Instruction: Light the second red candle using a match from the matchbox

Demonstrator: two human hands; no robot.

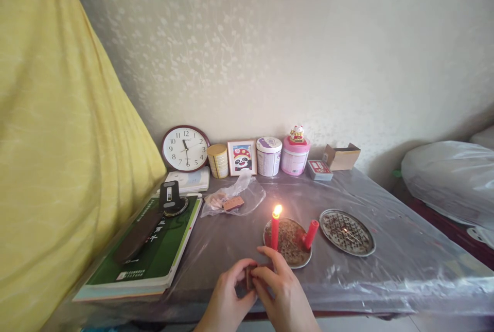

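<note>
My left hand and my right hand meet at the table's front edge, fingers closed together on a small brown box that looks like a matchbox. Just beyond them a round metal plate carries a lit red candle standing upright and an unlit red candle leaning to the right. A second round metal plate lies to the right of it.
The table is covered in clear plastic. A green book with a dark case and a key ring lies at left. A plastic bag, a wall clock, tins, a panda picture and a cardboard box line the back. A yellow curtain hangs at left.
</note>
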